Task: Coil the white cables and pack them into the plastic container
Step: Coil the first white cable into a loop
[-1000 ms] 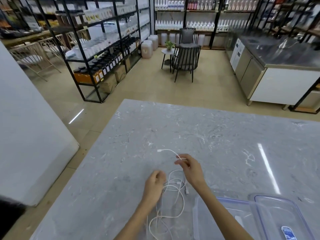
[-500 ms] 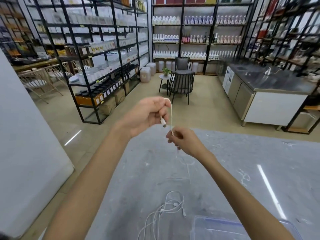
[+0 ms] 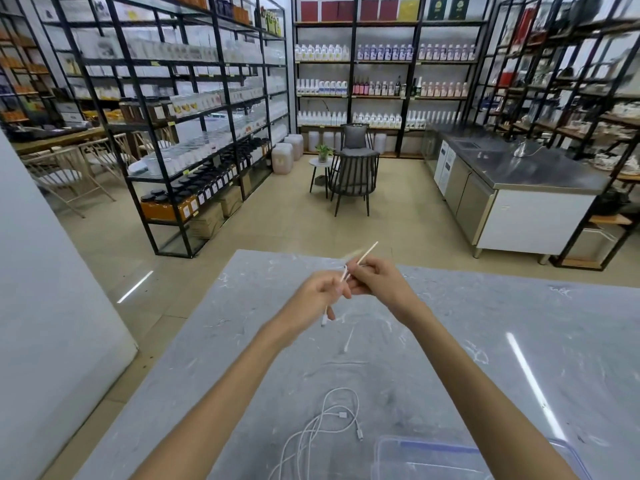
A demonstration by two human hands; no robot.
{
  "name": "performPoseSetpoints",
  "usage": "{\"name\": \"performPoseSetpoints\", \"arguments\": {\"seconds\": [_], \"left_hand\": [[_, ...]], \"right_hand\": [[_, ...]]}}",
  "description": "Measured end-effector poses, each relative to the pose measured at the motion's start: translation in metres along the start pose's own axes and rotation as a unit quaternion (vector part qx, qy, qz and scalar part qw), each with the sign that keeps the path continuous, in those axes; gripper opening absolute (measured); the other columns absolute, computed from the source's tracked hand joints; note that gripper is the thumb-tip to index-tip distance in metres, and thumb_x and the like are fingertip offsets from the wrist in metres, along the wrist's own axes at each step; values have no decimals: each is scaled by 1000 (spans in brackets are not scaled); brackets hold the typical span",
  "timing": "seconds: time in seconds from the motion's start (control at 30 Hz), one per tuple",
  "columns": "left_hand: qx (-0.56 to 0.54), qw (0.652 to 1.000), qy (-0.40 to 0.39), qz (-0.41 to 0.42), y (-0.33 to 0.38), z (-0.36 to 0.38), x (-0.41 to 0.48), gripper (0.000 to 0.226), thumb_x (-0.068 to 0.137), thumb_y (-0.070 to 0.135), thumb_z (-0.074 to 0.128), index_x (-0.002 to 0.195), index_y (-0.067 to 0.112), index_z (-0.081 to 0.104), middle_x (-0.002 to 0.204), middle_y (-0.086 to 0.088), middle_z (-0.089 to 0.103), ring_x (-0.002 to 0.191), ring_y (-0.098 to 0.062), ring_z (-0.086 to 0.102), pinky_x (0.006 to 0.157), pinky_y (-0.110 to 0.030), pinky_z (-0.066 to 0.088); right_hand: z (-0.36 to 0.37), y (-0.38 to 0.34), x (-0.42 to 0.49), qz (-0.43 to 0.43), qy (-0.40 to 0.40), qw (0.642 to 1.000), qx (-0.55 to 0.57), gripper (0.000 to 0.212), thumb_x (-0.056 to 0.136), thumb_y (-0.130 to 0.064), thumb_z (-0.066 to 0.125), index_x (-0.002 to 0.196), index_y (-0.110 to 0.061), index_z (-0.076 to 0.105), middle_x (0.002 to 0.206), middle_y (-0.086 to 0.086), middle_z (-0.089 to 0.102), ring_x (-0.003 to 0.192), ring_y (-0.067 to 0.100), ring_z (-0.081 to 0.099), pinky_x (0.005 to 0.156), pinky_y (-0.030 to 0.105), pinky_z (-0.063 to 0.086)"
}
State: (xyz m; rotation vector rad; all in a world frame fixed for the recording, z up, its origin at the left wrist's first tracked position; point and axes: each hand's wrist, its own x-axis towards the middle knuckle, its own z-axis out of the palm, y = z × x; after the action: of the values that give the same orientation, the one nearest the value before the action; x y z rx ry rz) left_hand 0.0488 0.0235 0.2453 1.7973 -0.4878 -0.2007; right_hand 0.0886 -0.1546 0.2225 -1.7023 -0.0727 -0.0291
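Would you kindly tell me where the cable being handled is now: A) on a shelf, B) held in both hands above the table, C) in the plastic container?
B: the left hand and right hand both grip the cable above the table; the other cables lie loose beside the container.

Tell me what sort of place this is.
Probably a supply shop or stockroom: black metal racks filled with rows of bottles and jars, plus a stainless steel counter along the right side.
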Motion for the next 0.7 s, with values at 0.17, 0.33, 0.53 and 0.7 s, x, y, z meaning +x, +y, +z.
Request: {"name": "performPoseSetpoints", "arguments": {"seconds": [0.17, 0.33, 0.53, 0.7], "left_hand": [[42, 994, 103, -17, -18, 12, 12, 27, 101, 13, 50, 84, 9, 70, 102, -3, 56, 69, -17, 57, 50, -21, 47], [-158, 980, -91, -81, -41, 14, 18, 28, 103, 11, 45, 89, 8, 69, 110, -9, 72, 74, -16, 65, 50, -22, 45], [-283, 956, -36, -75, -39, 13, 36, 32, 102, 5, 39, 95, -1, 70, 90, -5, 73, 65, -10, 57, 57, -19, 47], [-267, 958, -60, -86, -31, 15, 41, 36, 102, 5, 40, 91, 3, 75, 93, -8, 71, 65, -9, 54, 62, -21, 49]], "right_hand": [[-11, 0, 1, 9, 49, 995, 86, 23, 94, -17, 63, 98, 4, 68, 80, 8, 72, 67, 12, 65, 65, 20, 57], [-22, -1, -3, 11, 14, 977, 213, 18, 98, -14, 56, 98, 1, 67, 92, 10, 72, 79, 8, 69, 76, 18, 58], [-17, 41, -40, 7, -24, 993, 117, 31, 99, -28, 54, 125, -14, 64, 122, 6, 70, 114, 18, 65, 98, 30, 52], [14, 73, -66, 13, -53, 997, 45, 16, 95, -16, 61, 110, -16, 67, 92, -3, 74, 95, 8, 68, 90, 25, 50]]}}
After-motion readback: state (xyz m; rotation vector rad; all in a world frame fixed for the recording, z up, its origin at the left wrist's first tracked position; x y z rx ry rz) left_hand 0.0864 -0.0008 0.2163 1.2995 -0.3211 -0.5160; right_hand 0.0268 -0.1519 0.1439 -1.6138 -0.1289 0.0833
